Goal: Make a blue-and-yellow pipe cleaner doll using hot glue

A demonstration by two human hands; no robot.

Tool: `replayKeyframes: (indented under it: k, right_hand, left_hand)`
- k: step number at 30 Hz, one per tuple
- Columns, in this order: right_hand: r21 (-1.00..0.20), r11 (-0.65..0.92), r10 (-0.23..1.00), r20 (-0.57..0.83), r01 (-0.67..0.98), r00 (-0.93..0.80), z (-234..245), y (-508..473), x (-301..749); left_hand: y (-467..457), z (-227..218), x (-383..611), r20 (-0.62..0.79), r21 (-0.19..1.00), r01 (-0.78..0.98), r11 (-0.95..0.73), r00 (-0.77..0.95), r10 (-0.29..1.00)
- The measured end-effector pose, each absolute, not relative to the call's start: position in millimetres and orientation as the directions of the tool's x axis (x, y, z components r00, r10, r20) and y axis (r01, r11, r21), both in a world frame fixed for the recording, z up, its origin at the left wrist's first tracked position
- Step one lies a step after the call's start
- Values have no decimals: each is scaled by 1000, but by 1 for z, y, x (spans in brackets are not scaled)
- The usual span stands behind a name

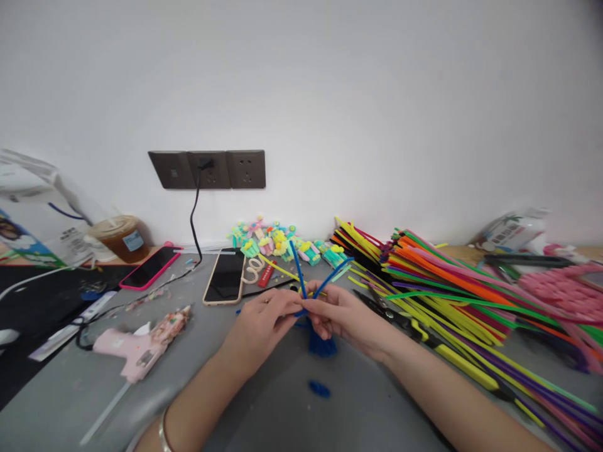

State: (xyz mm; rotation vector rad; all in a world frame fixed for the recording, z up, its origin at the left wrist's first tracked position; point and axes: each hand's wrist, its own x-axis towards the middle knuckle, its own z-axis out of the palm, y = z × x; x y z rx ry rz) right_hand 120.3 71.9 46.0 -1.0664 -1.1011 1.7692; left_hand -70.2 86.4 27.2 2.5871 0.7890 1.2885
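Left grip point(273, 311) and right grip point(336, 307) both pinched on blue stems point(298, 270), which fork upward between them. We'd best pinch low, near the fork, to steady both.

On my bare left forearm point(207, 386), near the lower edge of view, I wear a slim, shiny metal bangle point(163, 432), a rounded band in a pale tone. A small, gold-coloured ring point(267, 301) circles a finger of my left hand point(264, 320). My right forearm point(438, 373) is bare, long and slender.
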Motion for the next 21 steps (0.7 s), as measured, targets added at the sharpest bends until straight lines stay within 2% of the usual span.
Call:
replayKeyframes:
  k: [2, 5, 8, 10, 21]
  right_hand:
    - [-938, -287, 913, -206, -196, -352, 46, 72, 119]
    - [-948, -227, 929, -143, -221, -341, 47, 73, 120]
    - [-952, -217, 941, -144, -218, -307, 48, 74, 121]
    - [-950, -229, 943, -162, -213, -291, 49, 74, 122]
    - [-951, -220, 931, -139, -216, -337, 53, 73, 123]
  left_hand:
    - [86, 28, -70, 688, 381, 386, -840, 488, 537]
    - [85, 32, -68, 620, 522, 373, -767, 452, 642]
    - [85, 38, -66, 532, 670, 322, -668, 420, 736]
    - [86, 41, -65, 494, 722, 297, -625, 411, 766]
    - [88, 41, -67, 585, 653, 308, -692, 375, 719]
